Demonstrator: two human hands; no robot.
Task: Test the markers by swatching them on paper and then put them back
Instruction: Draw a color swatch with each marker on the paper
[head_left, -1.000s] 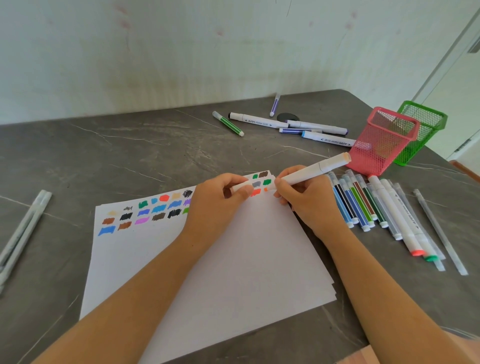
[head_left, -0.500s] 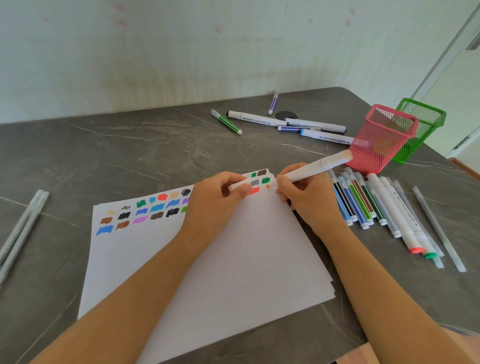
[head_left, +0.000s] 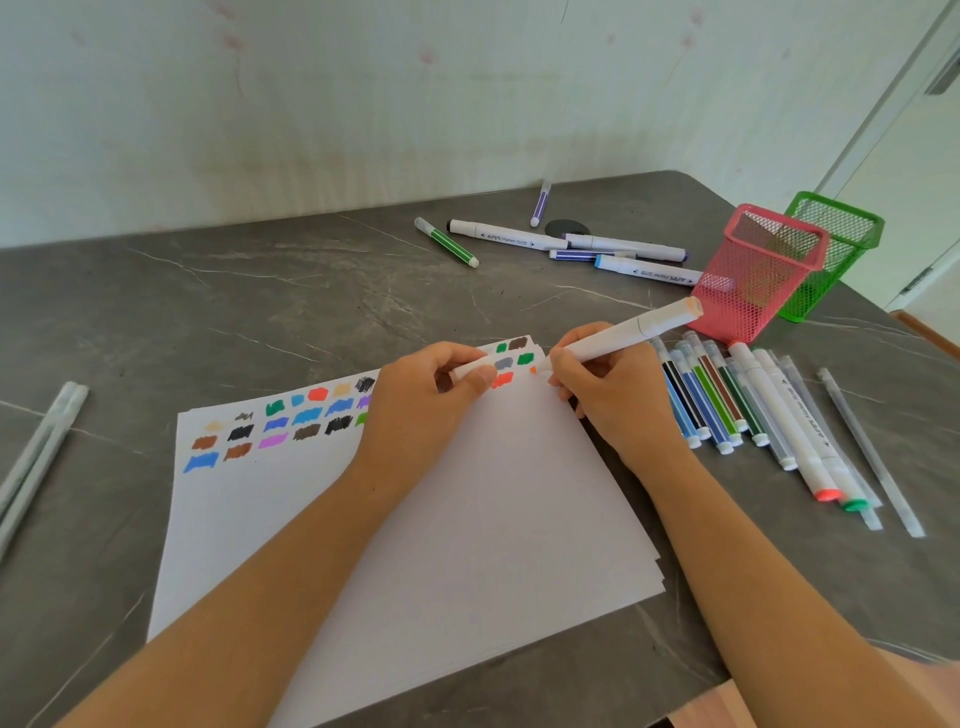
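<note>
Head view: right grip (head_left: 618, 400) pinching white marker (head_left: 623, 330), tip on paper (head_left: 467, 519), swatching orange; left grip (head_left: 421, 410) holding its cap (head_left: 470, 370); recapping likely next, needs cap aligned.

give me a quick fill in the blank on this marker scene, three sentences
The right hand draws on the paper with a white marker that leaves an ____ mark.
The left hand pinches that marker's ____.
Behind the pink basket stands a ____ one.
Missing words: orange, cap, green.
</note>
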